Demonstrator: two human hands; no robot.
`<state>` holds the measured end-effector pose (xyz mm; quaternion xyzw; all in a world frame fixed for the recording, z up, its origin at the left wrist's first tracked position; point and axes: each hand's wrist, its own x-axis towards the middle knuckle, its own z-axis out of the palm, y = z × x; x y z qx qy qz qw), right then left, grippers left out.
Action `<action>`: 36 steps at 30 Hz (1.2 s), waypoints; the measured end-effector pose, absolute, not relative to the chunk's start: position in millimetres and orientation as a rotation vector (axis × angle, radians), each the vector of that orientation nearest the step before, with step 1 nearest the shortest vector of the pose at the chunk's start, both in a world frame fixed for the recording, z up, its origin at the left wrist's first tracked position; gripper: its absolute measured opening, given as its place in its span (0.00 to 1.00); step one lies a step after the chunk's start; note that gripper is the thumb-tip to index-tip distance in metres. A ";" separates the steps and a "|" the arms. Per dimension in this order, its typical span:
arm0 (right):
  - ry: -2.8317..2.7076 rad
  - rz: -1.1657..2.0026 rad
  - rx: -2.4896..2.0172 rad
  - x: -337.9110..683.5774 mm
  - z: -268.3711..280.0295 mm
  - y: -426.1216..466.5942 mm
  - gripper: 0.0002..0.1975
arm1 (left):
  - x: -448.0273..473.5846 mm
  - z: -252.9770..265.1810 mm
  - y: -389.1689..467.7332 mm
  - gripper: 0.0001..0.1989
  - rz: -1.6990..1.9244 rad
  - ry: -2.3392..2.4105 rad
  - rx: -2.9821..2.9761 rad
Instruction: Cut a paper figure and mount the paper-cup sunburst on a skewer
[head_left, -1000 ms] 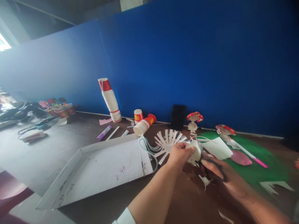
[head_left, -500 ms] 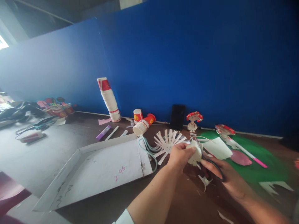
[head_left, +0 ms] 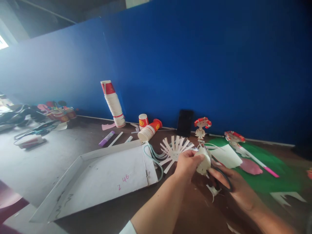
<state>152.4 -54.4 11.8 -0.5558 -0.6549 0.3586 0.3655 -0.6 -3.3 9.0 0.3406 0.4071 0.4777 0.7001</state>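
Observation:
My left hand [head_left: 187, 164] pinches a small off-white paper piece [head_left: 203, 162] between thumb and fingers. From the other side, my right hand [head_left: 235, 185] grips a pair of scissors [head_left: 225, 178] by its dark handles. The blades meet the paper near its upper edge, though they are partly hidden behind it. Just left of the paper lies a white paper cup cut into spread strips [head_left: 175, 152]. Below my hands a curled paper scrap [head_left: 213, 190] rests on the table.
A white box lid [head_left: 107, 175] lies at left with a cable [head_left: 159, 162] beside it. Behind stand a tall cup stack [head_left: 114, 105], tipped cups [head_left: 149, 131], a phone [head_left: 185, 123] and a paper doll [head_left: 201, 128]. A pink-capped marker [head_left: 260, 162] lies on a green sheet [head_left: 280, 165].
My hands stay in nearly the same place, with the paper turned or shifted very slightly between them. The whole view has moved a little.

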 end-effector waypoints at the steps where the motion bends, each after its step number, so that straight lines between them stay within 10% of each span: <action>1: -1.666 0.926 -1.446 152.1 11.8 -55.1 0.19 | -0.2 8.7 -3.5 0.13 1.068 0.906 0.760; 36: -1.671 0.845 -1.526 147.2 14.9 -61.2 0.21 | -2.9 2.4 0.2 0.07 1.034 0.989 0.913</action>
